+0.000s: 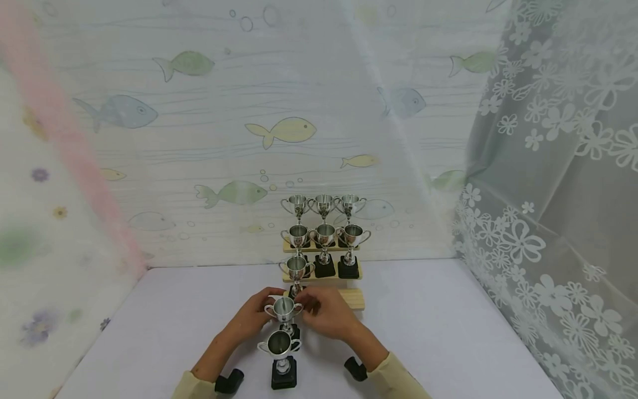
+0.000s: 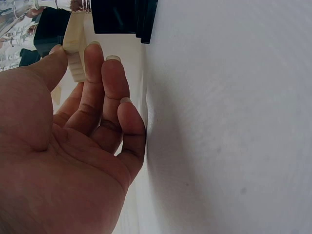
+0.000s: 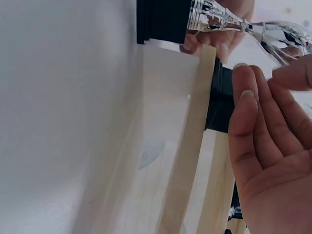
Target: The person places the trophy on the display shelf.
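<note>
A silver two-handled trophy cup (image 1: 296, 268) with a black base stands at the left end of a wooden stand's lowest step (image 1: 353, 299). My left hand (image 1: 255, 316) is at its left; the thumb (image 2: 57, 56) lies at the step's end beside the base, with the other fingers lightly bent. From the right reaches my right hand (image 1: 326, 311), its fingertips right at the black base (image 3: 220, 100) and the thumb near the index finger. Part of that cup's stem is hidden behind the fingers. Closer to me, two more trophy cups, one (image 1: 284, 310) behind another (image 1: 279, 344), stand on the table.
Several similar trophies (image 1: 350, 235) stand in rows on the upper steps of the stand. The white table (image 1: 418, 332) meets a fish-patterned curtain (image 1: 219, 138) at the back, and a lace curtain (image 1: 538, 238) hangs at right. Black straps (image 1: 356, 369) sit by the wrists.
</note>
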Demonstrator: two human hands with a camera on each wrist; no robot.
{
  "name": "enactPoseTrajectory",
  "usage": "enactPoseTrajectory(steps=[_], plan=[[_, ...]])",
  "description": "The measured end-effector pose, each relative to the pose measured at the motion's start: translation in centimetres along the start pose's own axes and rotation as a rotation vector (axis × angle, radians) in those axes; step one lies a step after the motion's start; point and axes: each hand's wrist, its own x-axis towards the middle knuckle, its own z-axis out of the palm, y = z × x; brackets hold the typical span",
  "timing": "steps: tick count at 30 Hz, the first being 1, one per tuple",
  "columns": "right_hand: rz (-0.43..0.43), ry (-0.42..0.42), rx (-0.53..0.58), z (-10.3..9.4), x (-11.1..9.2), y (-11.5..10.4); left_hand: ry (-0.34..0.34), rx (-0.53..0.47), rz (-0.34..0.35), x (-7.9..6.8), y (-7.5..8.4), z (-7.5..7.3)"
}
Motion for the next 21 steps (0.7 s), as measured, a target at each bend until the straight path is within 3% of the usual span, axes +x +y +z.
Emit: enactPoseTrajectory(steps=[11, 21], plan=[[0.038, -0.094, -0.042, 1.1, 0.0, -0.3, -0.001, -0.002, -0.005, 0.0, 0.1, 0.0], [0.097, -0.061, -0.088, 2.4, -0.1, -0.6, 0.010, 0.003, -0.022, 0.0, 0.1, 0.0]])
